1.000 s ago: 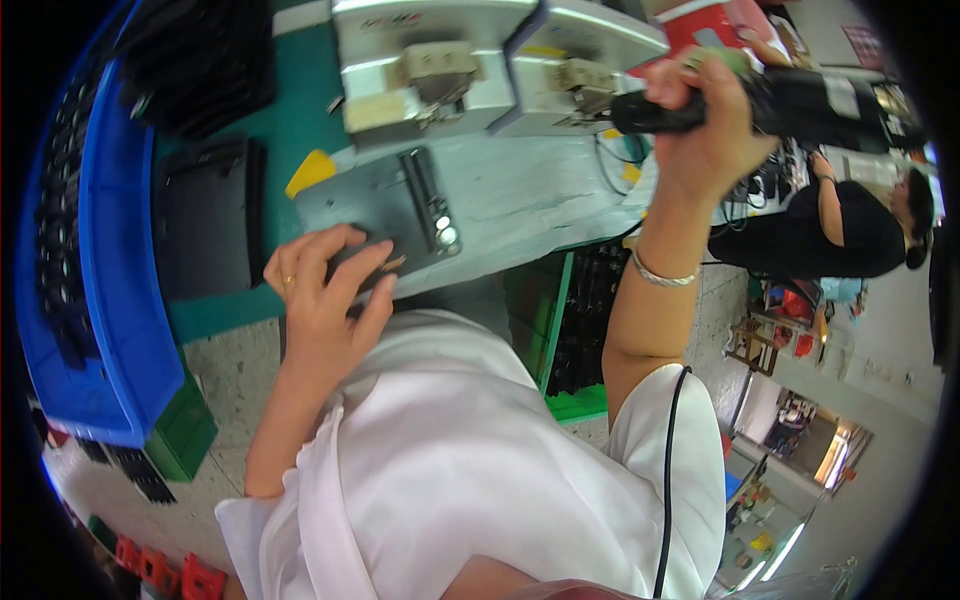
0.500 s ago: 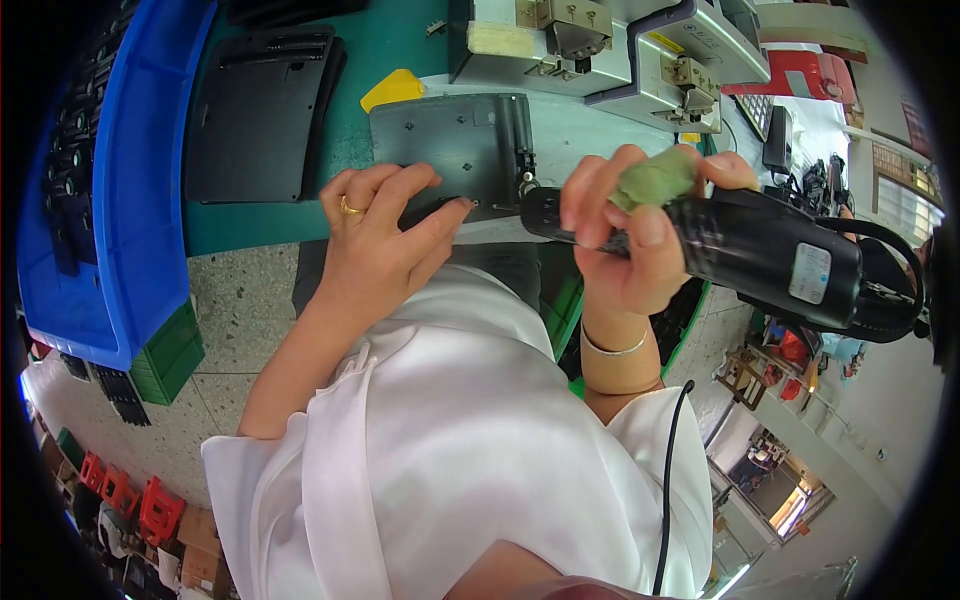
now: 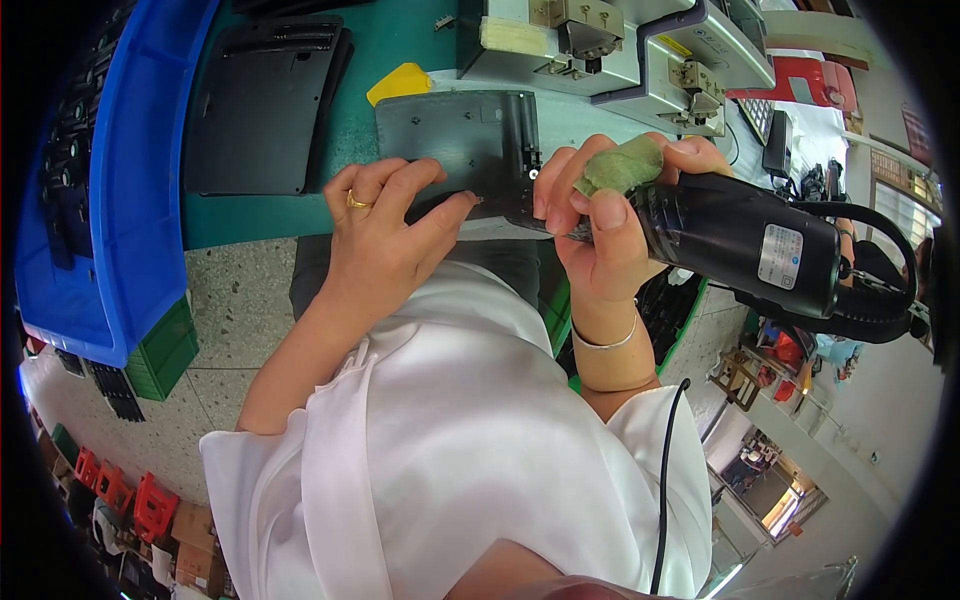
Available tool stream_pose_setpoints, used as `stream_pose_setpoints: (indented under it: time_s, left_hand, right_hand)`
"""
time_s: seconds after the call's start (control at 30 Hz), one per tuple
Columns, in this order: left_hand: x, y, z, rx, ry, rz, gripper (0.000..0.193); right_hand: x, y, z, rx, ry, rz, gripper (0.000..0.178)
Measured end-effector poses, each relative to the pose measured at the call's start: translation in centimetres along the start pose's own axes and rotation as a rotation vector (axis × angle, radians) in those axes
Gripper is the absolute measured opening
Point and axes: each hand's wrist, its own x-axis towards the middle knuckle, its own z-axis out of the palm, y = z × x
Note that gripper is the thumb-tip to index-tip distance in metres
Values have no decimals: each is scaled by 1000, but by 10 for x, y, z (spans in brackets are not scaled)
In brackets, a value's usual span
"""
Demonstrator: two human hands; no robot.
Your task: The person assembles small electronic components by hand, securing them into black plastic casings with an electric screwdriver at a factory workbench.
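Note:
A flat black panel (image 3: 445, 125) lies on the bench in front of me, with small fittings along its right edge. My left hand (image 3: 385, 215), a gold ring on one finger, is bent over the panel's near left corner, its thumb and fingertips pressing there. My right hand (image 3: 610, 220) is closed around the front of a black electric screwdriver (image 3: 745, 235), which lies almost level. Its narrow end points left to the panel's near right corner; the fingers and dark background hide the exact tip. A green wrapping (image 3: 622, 166) sits among the right fingers.
Stacked black panels (image 3: 255, 110) lie at the left, beside a blue bin (image 3: 140, 170) of black parts. A yellow piece (image 3: 400, 83) rests behind the worked panel. Grey metal machines (image 3: 620, 60) stand at the back. A cable (image 3: 900, 230) trails from the screwdriver.
My right hand has brought the electric screwdriver left, its front end now over the panel's near right corner. The left hand stays on the panel, hardly moved.

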Motion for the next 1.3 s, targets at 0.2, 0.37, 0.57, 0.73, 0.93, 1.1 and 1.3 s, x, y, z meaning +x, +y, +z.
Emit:
stream_pose_setpoints:
  time_s: [0.2,0.37,0.57,0.73,0.93,1.1,1.3]
  left_hand:
    - [2,0,0,-54,45,-9,25]
    - [6,-2,0,-120,30,-63,22]
    - [9,0,0,-132,30,-106,18]
    - [14,1,0,-144,24,-66,17]
    - [11,6,-2,-70,-2,-108,18]
    - [14,6,-1,-67,1,-79,18]
    - [16,6,-1,-46,-30,-63,18]
  right_hand:
    - [-4,4,0,-51,-43,12,53]
    - [3,6,10,-94,-53,-13,49]
    - [-2,9,14,-122,-18,-42,44]
    - [-6,3,11,-337,-193,-83,45]
    - [-1,-7,1,30,88,-27,46]
    - [45,-54,-63,-70,282,-383,44]
    - [84,-64,-94,-259,285,-540,44]
